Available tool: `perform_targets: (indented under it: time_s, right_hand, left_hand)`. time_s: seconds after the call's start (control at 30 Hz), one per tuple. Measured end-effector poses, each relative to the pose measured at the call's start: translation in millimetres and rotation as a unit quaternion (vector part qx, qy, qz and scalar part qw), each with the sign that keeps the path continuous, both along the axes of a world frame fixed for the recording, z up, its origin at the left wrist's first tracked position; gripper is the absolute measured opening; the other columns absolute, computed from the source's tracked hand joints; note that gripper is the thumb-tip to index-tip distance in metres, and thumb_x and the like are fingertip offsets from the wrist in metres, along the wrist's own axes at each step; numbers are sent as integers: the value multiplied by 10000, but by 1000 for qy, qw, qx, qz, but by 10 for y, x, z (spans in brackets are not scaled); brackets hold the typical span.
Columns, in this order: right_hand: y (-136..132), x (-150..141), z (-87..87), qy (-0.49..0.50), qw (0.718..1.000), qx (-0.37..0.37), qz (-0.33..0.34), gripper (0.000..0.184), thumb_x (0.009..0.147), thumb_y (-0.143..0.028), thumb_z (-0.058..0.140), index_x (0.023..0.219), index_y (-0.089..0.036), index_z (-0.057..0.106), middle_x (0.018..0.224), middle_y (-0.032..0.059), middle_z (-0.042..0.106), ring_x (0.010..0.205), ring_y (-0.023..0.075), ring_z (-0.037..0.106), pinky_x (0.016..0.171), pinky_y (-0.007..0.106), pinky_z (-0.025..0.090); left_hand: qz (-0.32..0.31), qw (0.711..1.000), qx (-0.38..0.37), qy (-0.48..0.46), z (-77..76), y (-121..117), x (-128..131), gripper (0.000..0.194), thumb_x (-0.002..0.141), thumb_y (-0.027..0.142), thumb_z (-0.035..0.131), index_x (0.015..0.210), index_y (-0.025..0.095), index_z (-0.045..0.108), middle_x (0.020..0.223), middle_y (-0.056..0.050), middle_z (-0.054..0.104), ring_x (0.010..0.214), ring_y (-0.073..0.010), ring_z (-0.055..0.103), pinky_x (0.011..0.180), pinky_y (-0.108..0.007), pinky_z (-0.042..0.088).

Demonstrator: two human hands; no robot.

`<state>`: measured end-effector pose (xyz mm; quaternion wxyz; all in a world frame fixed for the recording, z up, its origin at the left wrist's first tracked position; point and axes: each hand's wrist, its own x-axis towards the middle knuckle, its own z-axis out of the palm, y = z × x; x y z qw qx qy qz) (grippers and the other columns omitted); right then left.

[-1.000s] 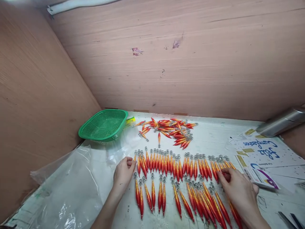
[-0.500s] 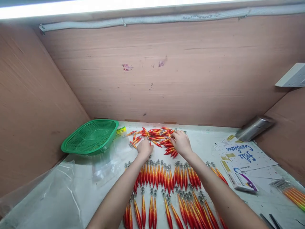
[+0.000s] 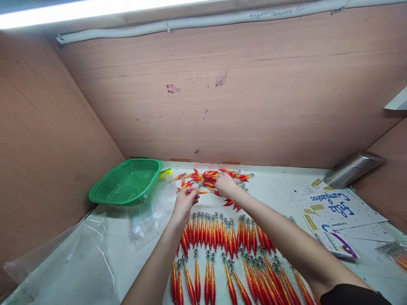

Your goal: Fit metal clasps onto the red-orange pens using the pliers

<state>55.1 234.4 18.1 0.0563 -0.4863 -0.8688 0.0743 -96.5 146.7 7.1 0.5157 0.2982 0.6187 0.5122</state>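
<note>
A loose heap of red-and-orange fishing lures [image 3: 210, 177] lies at the back of the white table. My left hand [image 3: 185, 201] is closed in a pinch on one lure [image 3: 199, 191] at the heap's near left edge. My right hand [image 3: 226, 185] reaches into the middle of the heap with its fingers curled over lures; what it grips is hidden. Nearer to me, rows of the same lures [image 3: 219, 231] lie side by side, silver hooks pointing away, partly covered by my forearms.
A green mesh basket [image 3: 127, 183] stands at the back left, beside wooden walls. Clear plastic bags [image 3: 95, 254] cover the left of the table. Printed cards [image 3: 337, 209] and a metal cylinder [image 3: 352, 169] lie at the right.
Both hands left the laid-out rows and went to the heap at the back. Since half a second ago the right hand shifted left and the left hand lifted a lure.
</note>
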Motion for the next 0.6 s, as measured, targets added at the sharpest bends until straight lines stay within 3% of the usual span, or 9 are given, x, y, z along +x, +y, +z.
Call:
perform_targets:
  time_s: [0.17,0.27,0.4,0.5,0.6]
  right_hand:
    - [-9,280,186,162,982,-28,-95,309,951,-342,628,1211,-174,618,1231,87,639,1034,211,654,878,423,555]
    - [-229,570,248,315,936,-37,-154,255,954,-344,621,1136,-166,636,1129,60,666,949,186,664,827,395,562]
    - [-861,738,209,542,817,-93,-173,316,841,-464,716,913,-175,610,838,8,682,763,157,660,731,336,548]
    - [-1352,648,167,655,715,-175,-173,455,698,-554,800,930,-198,637,843,52,742,744,186,687,717,347,545]
    - [-1654,517,145,705,638,-244,-190,454,666,-534,836,932,-189,707,838,83,768,754,203,701,750,369,542]
  left_hand:
    - [39,984,25,-174,74,-290,25,42,903,156,647,929,125,656,843,-21,680,726,-131,660,670,-281,577]
    - [21,967,21,-253,179,-464,119,110,831,2,641,826,105,679,746,-47,679,688,-108,658,713,-230,568]
    - [-16,948,24,-318,300,-715,332,113,822,60,682,920,102,722,782,-55,678,710,-117,657,766,-264,566]
    - [-30,939,34,-341,315,-886,485,226,750,183,811,962,148,742,837,-27,683,751,-122,655,842,-309,546]
    - [-39,938,41,-341,281,-1001,585,371,640,297,905,960,177,761,935,-39,724,816,-135,665,905,-320,507]
